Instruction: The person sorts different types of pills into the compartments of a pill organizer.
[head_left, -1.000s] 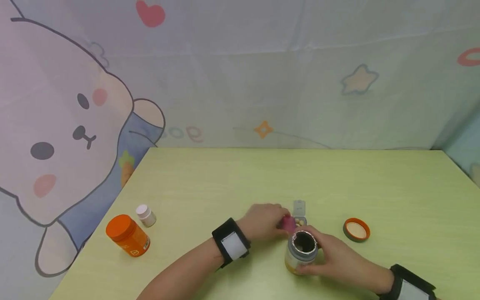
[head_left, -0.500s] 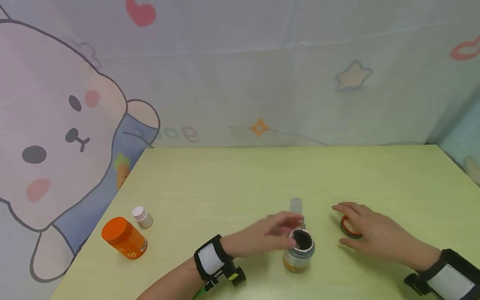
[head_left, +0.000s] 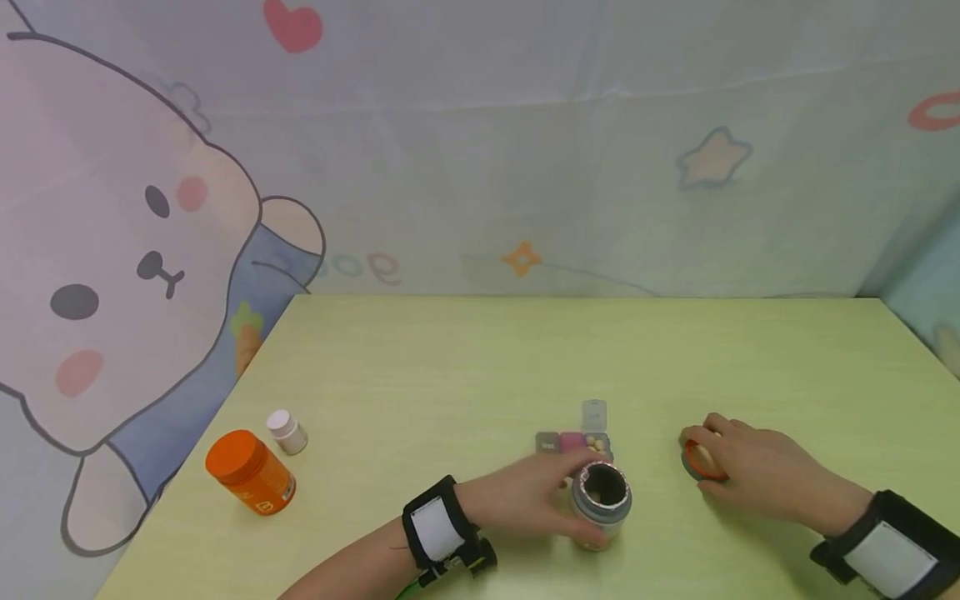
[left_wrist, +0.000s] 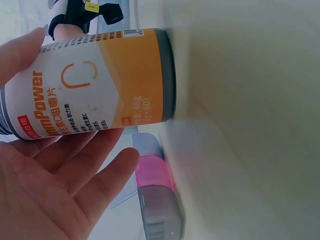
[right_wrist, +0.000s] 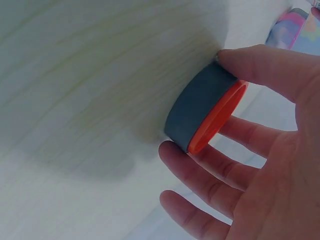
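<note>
An uncapped vitamin C tablet jar [left_wrist: 100, 85], white and orange with Chinese print, stands upright on the table. My left hand [head_left: 517, 500] grips it from the left, thumb on the near side and fingers round the far side. Torn foil rings its open mouth in the head view. To the right, my right hand [head_left: 776, 471] holds the jar's lid [right_wrist: 202, 107] by its edge between thumb and fingers; the lid is dark grey with an orange inner side facing up. Just behind the jar lies a pill organizer [head_left: 572, 442] with grey and pink compartments, one flap raised over pale tablets.
At the left of the table [head_left: 420, 358] lies an orange bottle [head_left: 251, 473] with an orange cap, tilted in view. A small white bottle [head_left: 287, 432] is beside it. A printed cloth [head_left: 450, 150] hangs behind the table's far edge.
My right hand has let go of the jar and moved right to take hold of the lid. My left hand has left the pill organizer's pink compartment and now grips the jar.
</note>
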